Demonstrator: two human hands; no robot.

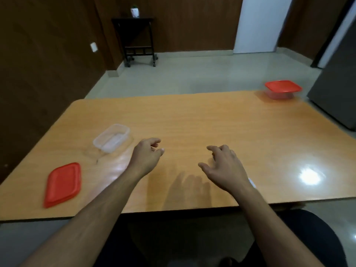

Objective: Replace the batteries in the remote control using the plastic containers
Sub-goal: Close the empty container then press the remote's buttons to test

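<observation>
A clear plastic container (112,138) stands without a lid on the left part of the table. Its red lid (62,184) lies flat nearer the front left edge. At the far right corner sits a second clear container (282,90) with a red lid on it. My left hand (147,156) hovers just right of the lidless container, fingers loosely curled and holding nothing. My right hand (221,166) hovers over the table's middle, fingers relaxed and empty. A small white thing (252,183) peeks out beside my right wrist. No remote control or battery is in view.
The orange wooden table (192,120) fills the middle of the view. A grey cabinet (335,93) stands off its right end. A dark side table (137,39) with a small white pot stands by the back wall.
</observation>
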